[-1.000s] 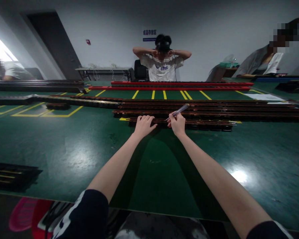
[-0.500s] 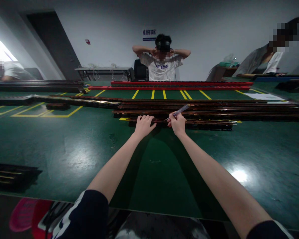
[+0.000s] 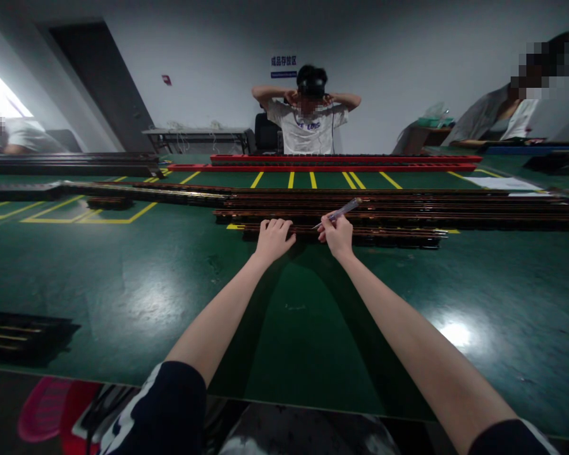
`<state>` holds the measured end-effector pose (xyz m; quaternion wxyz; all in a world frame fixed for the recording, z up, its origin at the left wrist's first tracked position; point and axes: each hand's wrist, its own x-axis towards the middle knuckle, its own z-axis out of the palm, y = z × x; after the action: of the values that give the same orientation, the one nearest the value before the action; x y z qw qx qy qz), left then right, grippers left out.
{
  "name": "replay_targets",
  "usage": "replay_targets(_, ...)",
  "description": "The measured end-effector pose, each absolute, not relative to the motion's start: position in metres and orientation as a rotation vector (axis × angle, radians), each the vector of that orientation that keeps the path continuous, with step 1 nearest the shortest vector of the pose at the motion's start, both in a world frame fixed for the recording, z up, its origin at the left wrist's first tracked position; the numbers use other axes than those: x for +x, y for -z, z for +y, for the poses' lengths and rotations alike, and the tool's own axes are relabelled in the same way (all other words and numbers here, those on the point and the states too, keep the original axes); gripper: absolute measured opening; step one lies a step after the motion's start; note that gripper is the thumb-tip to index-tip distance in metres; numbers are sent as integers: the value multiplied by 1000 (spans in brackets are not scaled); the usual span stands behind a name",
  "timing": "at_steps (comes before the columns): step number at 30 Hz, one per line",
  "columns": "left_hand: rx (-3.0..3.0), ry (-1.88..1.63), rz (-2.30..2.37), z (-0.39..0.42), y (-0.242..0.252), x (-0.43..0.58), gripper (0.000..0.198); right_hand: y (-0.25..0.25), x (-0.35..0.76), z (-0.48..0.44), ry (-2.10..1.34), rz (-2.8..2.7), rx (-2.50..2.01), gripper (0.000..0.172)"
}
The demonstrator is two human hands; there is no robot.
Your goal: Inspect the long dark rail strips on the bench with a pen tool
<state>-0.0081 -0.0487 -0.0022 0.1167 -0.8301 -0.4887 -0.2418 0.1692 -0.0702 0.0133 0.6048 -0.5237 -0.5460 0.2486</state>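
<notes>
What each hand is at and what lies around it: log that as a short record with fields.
Left hand: laid on the near dark strips, thumb spread
Right hand: gripping a slim clear-handled tool, tip angled down; contact unclear
Behind the hands: longer dark strips, side by side
Farther back: red bars
Surface: green table with yellow lines
Opposite: seated person, both hands raised beside the head

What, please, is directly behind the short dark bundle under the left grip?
A longer, copper-striped dark bundle runs behind the short bundle. The right grip and its slim tool hide part of the longer one.
</notes>
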Motion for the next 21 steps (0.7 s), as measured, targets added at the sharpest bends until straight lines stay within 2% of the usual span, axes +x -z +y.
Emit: replay_targets(21, -2415, 700, -1454, -51, 2, -9, 39, -10, 169, -67, -585, -1266, -1205, 21)
